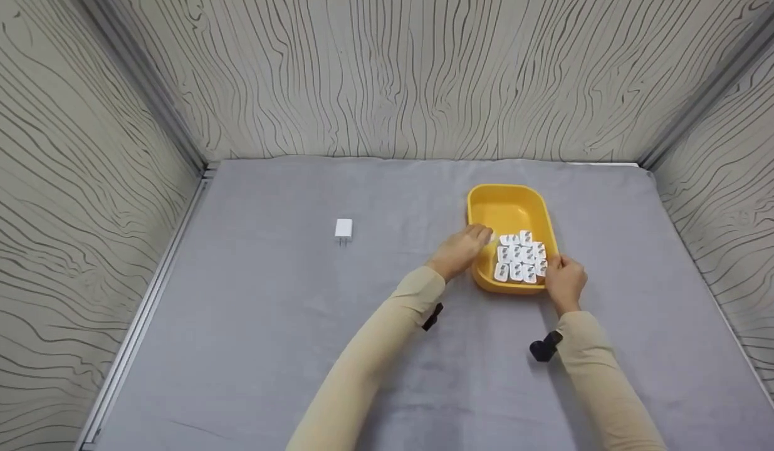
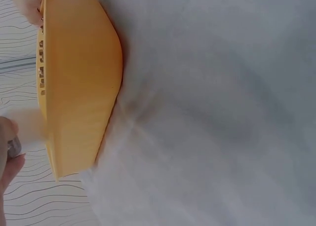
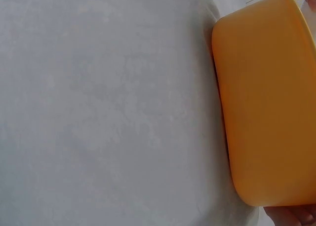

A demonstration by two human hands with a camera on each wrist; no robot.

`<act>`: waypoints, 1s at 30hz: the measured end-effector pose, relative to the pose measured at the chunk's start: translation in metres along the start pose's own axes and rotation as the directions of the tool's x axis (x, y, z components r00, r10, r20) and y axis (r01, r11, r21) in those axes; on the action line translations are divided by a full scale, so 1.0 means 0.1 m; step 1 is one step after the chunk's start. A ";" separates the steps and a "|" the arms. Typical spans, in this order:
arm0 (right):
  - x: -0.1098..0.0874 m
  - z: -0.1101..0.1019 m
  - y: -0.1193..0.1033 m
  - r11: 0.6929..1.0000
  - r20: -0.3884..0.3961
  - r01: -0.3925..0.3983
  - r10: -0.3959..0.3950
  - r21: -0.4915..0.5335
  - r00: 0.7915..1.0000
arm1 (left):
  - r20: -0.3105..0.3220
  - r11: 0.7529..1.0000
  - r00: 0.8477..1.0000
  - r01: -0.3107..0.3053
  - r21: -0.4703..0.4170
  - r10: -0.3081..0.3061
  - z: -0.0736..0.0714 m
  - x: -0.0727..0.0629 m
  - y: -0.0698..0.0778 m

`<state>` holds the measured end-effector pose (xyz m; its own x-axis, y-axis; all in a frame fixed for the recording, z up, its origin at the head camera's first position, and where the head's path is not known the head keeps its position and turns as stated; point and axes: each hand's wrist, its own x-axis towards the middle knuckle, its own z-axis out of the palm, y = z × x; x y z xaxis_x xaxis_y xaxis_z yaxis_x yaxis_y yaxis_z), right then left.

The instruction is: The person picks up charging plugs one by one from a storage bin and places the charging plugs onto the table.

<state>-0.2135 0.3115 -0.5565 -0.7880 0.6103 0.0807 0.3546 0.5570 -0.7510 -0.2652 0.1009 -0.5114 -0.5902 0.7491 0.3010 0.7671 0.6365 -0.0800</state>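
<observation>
A yellow plastic bin (image 1: 510, 213) rests on the grey cloth, with several small white charger plugs (image 1: 516, 254) packed in rows in its near part, dark marks on their upper faces. Over the bin's left rim, my left hand (image 1: 460, 252) pinches a white charger plug (image 2: 28, 126), blurred in the left wrist view, with a grey metal bit near the fingers. My right hand (image 1: 566, 280) grips the bin's right rim. Some of its fingers (image 3: 289, 216) show below the bin wall in the right wrist view.
A single white charger plug (image 1: 343, 228) lies on the grey cloth (image 1: 267, 300) left of the bin, its two prongs toward me. Wood-patterned panels (image 1: 387, 81) stand behind and on both sides, joined by grey metal posts (image 1: 142, 81).
</observation>
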 end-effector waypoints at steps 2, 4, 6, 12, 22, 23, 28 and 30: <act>0.00 0.00 0.00 1.000 0.001 0.001 -0.001 0.002 1.000 | -0.012 1.000 1.000 0.012 -0.014 -0.012 0.00 -0.01 -0.01; 0.00 0.00 0.01 1.000 0.005 -0.003 0.003 0.004 1.000 | -0.015 0.999 1.000 0.026 -0.031 -0.026 -0.01 -0.01 -0.03; 0.00 0.00 0.01 1.000 0.014 -0.013 0.013 0.009 1.000 | -0.018 0.998 0.999 0.039 -0.051 -0.040 -0.01 -0.01 -0.04; 0.01 -0.01 0.00 0.999 0.038 -0.046 0.045 0.018 0.998 | -0.053 0.997 0.996 0.071 -0.025 -0.072 0.01 -0.03 -0.09; 0.02 -0.01 0.02 0.998 0.040 -0.060 0.059 0.026 0.997 | -0.120 0.992 0.985 0.125 0.013 -0.123 0.09 -0.12 -0.20; 0.02 -0.01 0.01 0.998 0.036 -0.059 0.058 0.029 0.998 | -0.129 0.991 0.983 0.130 0.016 -0.127 0.10 -0.13 -0.21; 0.04 -0.01 0.02 0.999 0.020 -0.038 0.037 0.038 0.999 | -0.158 0.988 0.979 0.144 0.063 -0.133 0.17 -0.20 -0.27; 0.04 -0.02 0.03 0.999 0.024 -0.039 0.038 0.034 0.999 | -0.158 0.986 0.978 0.151 0.065 -0.139 0.20 -0.23 -0.30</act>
<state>-0.2150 0.3168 -0.5568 -0.7855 0.6178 0.0363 0.3678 0.5132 -0.7754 -0.2796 0.0684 -0.5347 -0.6437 0.6149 0.4555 0.6513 0.7527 -0.0958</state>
